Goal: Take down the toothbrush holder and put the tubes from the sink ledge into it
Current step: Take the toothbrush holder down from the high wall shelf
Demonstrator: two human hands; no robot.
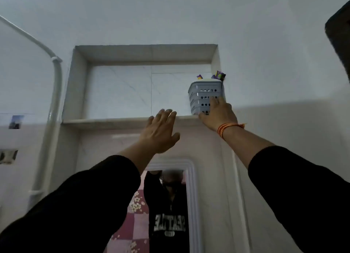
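Observation:
The toothbrush holder (203, 94) is a pale grey plastic basket with rows of holes. It stands at the right end of a high wall niche, on the niche ledge (106, 121). Purple and dark toothbrush heads (218, 76) stick out of its top. My right hand (217, 114) is raised to it, fingers pressed against its front and lower right side; an orange thread sits on that wrist. My left hand (161, 131) is raised just below the ledge, fingers spread, holding nothing. The sink ledge and the tubes are out of view.
A white-framed mirror (191, 205) hangs below the niche and reflects a person in a dark sweatshirt. A white pipe (55, 93) runs down the wall at the left. A dark object (339, 44) juts in at the upper right edge.

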